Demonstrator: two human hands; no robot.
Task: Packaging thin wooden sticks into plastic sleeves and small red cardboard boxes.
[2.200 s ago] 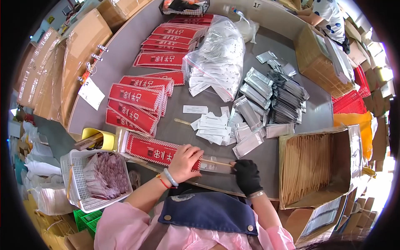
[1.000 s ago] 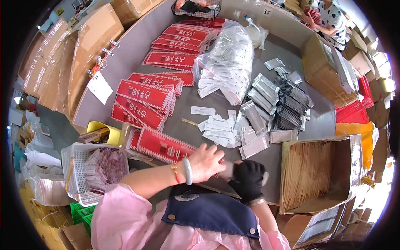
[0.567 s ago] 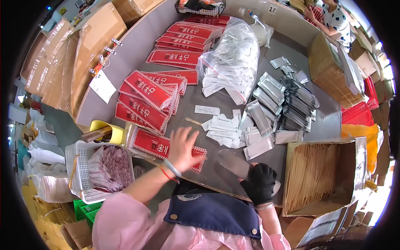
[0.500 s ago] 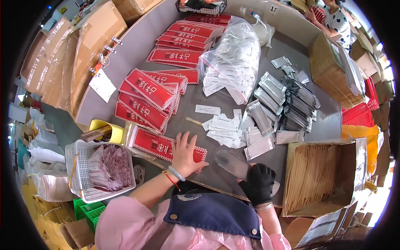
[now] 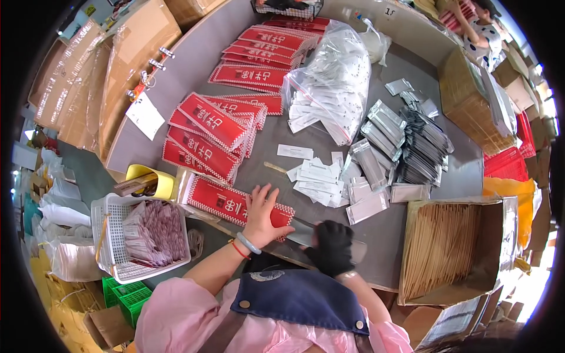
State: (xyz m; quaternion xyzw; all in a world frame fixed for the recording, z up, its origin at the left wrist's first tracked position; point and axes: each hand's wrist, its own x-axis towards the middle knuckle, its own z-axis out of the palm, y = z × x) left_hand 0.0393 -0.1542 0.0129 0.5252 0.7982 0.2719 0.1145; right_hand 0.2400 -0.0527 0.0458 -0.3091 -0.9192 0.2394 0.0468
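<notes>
a red sleeve (image 5: 215, 199) with a checked border lies flat at the near side of the desk (image 5: 384, 235), its length slanting down to the right. the bare left hand (image 5: 263, 217) rests over its right end, fingers spread, thumb out along the edge. just beside that end, the black-gloved right hand (image 5: 331, 249) is curled over a translucent strip (image 5: 358, 253), pinching it, though the fingertips are blurred. the strip's tip points at the sleeve; whether it is under the edge or merely against it cannot be told.

the likeliest trouble is at that meeting point: a tip pushed in off-line could snag the edge and crease the sleeve, and the thumb so close by could get jabbed. if the spread fingers press too lightly, the sleeve could skid or twist.

farther up, loose white packets (image 5: 319, 181) and silver packets (image 5: 369, 167) lie near enough that a wide swing of the gloved hand could scatter them. a carton of sticks (image 5: 438, 250) stands to the right.
</notes>
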